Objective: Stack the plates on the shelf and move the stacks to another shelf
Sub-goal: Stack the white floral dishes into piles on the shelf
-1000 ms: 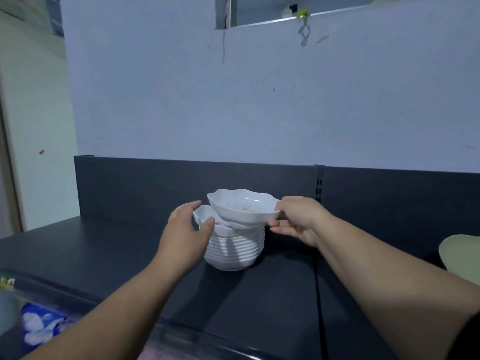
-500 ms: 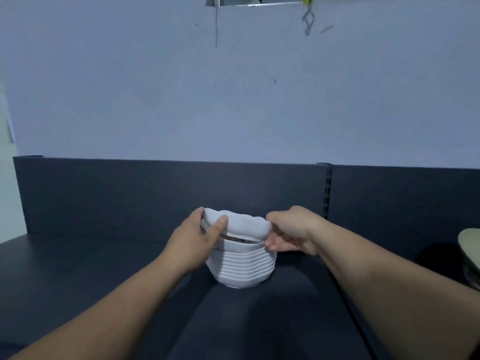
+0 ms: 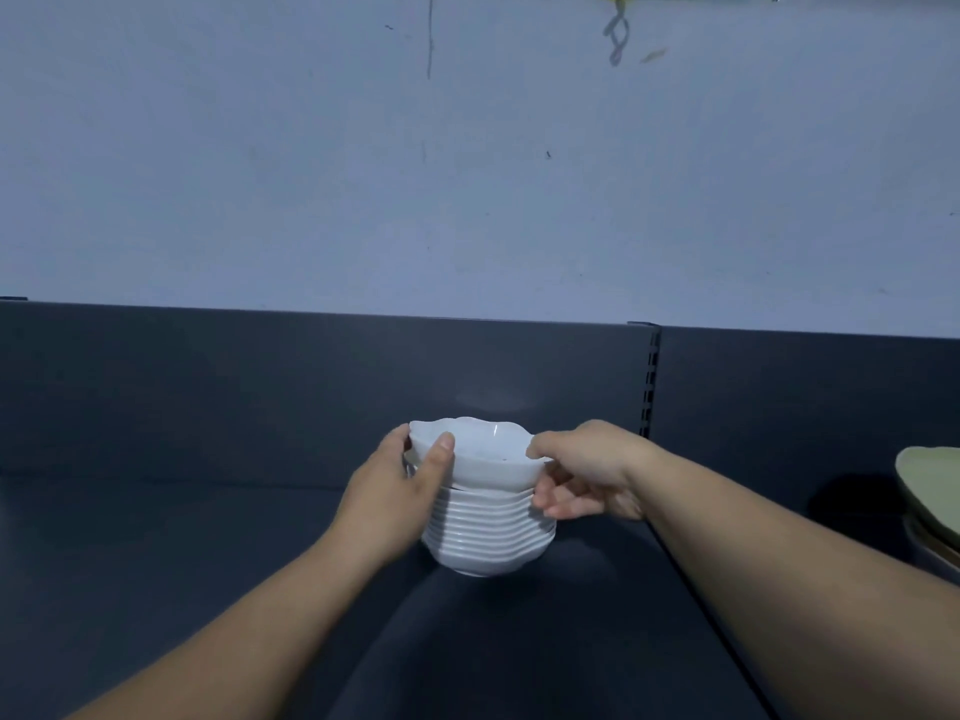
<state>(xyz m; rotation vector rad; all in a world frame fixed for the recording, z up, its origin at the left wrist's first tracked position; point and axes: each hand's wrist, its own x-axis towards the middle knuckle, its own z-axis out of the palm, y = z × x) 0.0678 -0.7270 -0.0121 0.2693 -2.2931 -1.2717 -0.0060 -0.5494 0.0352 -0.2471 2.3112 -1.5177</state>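
Observation:
A stack of several white scalloped plates [image 3: 488, 532] stands on the dark shelf [image 3: 208, 537], in the middle of the view. The top plate [image 3: 480, 457] sits slightly tilted on the stack. My left hand [image 3: 400, 491] grips the left rim of the top plate, thumb on the front. My right hand [image 3: 582, 470] holds the right side, thumb on the top plate's rim and fingers curled against the stack below.
The shelf's dark back panel [image 3: 311, 387] rises behind the stack, with a slotted upright [image 3: 649, 381] to the right. A stack of pale green plates [image 3: 930, 491] sits at the right edge. A grey wall [image 3: 467, 174] fills the upper half.
The top plate has come down from above the stack onto it. My left hand has closed on its left rim. The view has shifted right and closer.

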